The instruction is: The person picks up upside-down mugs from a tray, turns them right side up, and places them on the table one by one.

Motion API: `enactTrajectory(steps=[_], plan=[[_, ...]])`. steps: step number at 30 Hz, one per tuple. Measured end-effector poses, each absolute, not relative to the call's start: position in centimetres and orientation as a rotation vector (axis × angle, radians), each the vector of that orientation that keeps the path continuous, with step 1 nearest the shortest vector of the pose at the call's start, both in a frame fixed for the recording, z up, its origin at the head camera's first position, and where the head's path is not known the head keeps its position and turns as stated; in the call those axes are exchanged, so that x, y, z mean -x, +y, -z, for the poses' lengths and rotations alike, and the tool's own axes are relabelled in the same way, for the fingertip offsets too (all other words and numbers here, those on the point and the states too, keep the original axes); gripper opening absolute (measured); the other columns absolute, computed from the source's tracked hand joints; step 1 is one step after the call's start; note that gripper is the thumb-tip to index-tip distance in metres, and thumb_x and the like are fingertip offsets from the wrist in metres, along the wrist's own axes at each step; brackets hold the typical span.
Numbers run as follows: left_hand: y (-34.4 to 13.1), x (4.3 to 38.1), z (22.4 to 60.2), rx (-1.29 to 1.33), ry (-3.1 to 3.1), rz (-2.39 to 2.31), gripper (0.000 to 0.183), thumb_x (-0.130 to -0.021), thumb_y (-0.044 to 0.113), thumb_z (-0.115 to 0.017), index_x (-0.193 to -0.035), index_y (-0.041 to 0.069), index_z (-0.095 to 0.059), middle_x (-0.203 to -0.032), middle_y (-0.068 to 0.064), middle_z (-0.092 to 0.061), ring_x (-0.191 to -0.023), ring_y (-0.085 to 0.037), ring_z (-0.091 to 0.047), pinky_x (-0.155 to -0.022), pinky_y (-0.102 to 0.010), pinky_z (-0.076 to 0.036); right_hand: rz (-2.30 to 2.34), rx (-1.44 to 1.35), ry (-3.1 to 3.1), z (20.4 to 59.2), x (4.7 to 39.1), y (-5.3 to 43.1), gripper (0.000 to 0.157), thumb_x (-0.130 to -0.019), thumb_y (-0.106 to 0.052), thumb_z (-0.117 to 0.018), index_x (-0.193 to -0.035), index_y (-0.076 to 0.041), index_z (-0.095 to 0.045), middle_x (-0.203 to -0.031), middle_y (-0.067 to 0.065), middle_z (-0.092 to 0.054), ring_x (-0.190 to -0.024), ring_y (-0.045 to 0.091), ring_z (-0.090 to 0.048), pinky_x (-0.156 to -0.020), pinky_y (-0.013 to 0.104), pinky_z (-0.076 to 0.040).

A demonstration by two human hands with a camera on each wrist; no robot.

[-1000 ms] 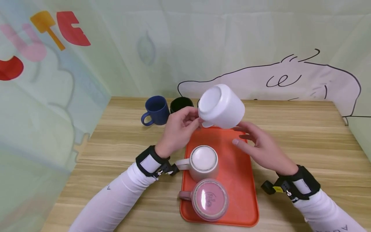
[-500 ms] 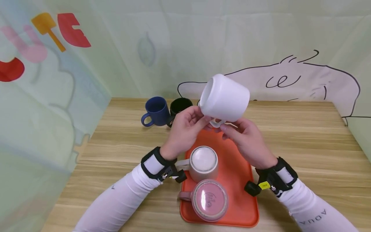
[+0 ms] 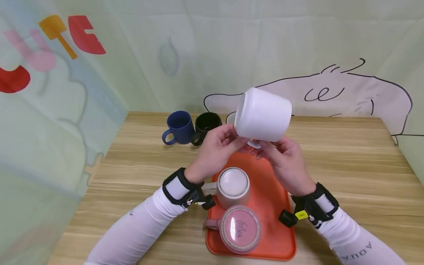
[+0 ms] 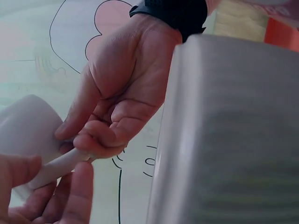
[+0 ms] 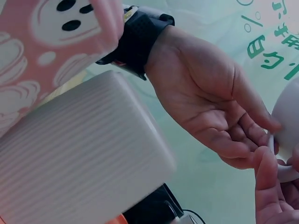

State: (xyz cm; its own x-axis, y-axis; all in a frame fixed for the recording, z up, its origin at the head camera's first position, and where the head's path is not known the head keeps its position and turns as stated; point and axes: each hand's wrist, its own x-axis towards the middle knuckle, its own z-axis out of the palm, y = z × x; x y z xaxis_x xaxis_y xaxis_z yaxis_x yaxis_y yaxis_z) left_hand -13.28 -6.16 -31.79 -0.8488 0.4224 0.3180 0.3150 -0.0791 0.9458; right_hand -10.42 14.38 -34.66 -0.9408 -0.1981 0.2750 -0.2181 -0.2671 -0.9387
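A white mug (image 3: 263, 116) is held tipped on its side in the air, over the far end of the orange tray (image 3: 273, 206). Its base faces up and left, and its handle (image 3: 254, 144) hangs underneath. My left hand (image 3: 214, 151) pinches the handle from the left. From the other side my right hand (image 3: 288, 162) grips the same handle, thumb close against the mug's wall. The left wrist view also catches the mug (image 4: 28, 128) with fingers of both hands curled at its handle. The mug's mouth is turned away.
Upside down on the tray stand a ribbed off-white mug (image 3: 233, 182) and a pink mug (image 3: 240, 228), handles to the left. Behind my left hand, a blue mug (image 3: 180, 127) and a black mug (image 3: 206, 124) stand upright near the table's (image 3: 142, 162) back edge.
My right hand has come in from the right and taken hold of the white mug's handle. The mug has turned further onto its side and shifted slightly right, with my left hand following.
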Motion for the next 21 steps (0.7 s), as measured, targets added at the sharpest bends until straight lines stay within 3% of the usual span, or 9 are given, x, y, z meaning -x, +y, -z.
enactTrajectory(steps=[5,10,15,21], plan=[[-6.7,13.3,31.6,-0.882,2.092,-2.002,0.027,-0.097,0.006,-0.062,-0.123,-0.004,-0.061,-0.112,-0.018,-0.065,-0.094,-0.032,-0.067,-0.084,-0.04,-0.056,-2.378,-0.559,-1.897,34.6,10.4,15.2,0.029,-0.102,-0.005,-0.053,-0.129,0.002,-0.059,-0.112,0.02,-0.06,-0.087,0.027,-0.063,-0.084,0.037,-0.056],[-7.8,13.4,31.6,-0.89,2.164,-1.964,0.034,-0.097,0.009,-0.063,-0.13,0.0,-0.058,-0.12,-0.013,-0.064,-0.097,-0.025,-0.068,-0.083,-0.038,-0.056,-2.34,-0.536,-1.886,34.7,10.8,16.6,0.032,-0.101,-0.004,-0.054,-0.132,0.002,-0.059,-0.111,0.018,-0.065,-0.084,0.025,-0.066,-0.081,0.035,-0.056],[-9.2,13.6,31.5,-0.871,2.24,-1.983,0.035,-0.097,0.008,-0.064,-0.13,0.0,-0.058,-0.119,-0.013,-0.064,-0.09,-0.023,-0.067,-0.079,-0.039,-0.057,-2.264,-0.498,-1.87,35.1,11.3,18.1,0.028,-0.099,-0.001,-0.056,-0.125,0.007,-0.063,-0.106,0.018,-0.068,-0.079,0.024,-0.068,-0.077,0.033,-0.057],[-10.6,13.7,31.6,-0.829,2.367,-1.952,0.036,-0.095,0.011,-0.066,-0.129,0.002,-0.06,-0.119,-0.009,-0.064,-0.095,-0.022,-0.064,-0.082,-0.036,-0.055,-2.123,-0.486,-1.926,35.8,11.8,19.4,0.022,-0.096,0.001,-0.06,-0.116,0.01,-0.066,-0.1,0.022,-0.068,-0.073,0.026,-0.068,-0.072,0.037,-0.058]])
